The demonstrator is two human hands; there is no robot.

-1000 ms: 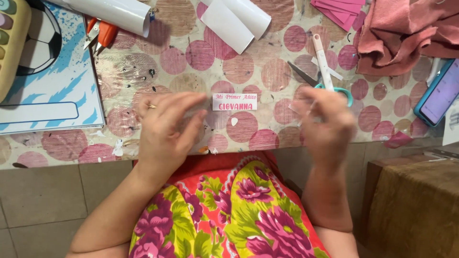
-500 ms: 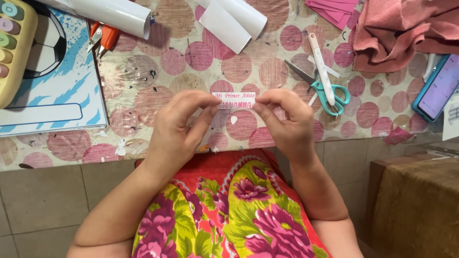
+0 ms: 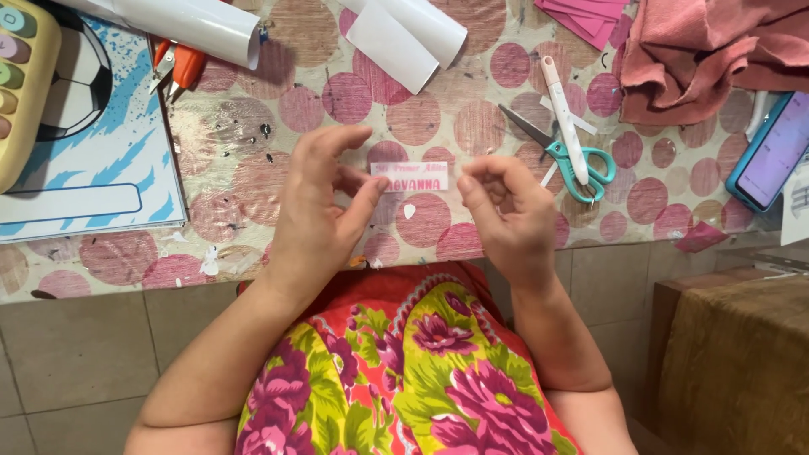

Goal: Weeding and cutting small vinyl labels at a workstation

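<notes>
A small white paper label with pink print (image 3: 410, 176) is held just above the polka-dotted plastic tablecloth (image 3: 253, 168), near the front edge of the table, between the two raised hands. It is pinched at its left end by the thumb and fingers of the left hand (image 3: 316, 211), apparently so that its printed face is kept up and flat toward the eyes. The right hand (image 3: 506, 211) is curled loosely, with its fingertips drawn together just beside the label's right end; whether that end is actually touched cannot be told, and nothing else is grasped by it. The label's long axis is laid left to right, roughly parallel to the table edge, with the print upright for the wearer. Teal-handled scissors (image 3: 565, 152) are left lying to the right, blades pointed up and left, with a white pen-like stick (image 3: 563, 105) across them. Rolled white paper sheets (image 3: 404, 34) are seen further back, well apart from the hands.
</notes>
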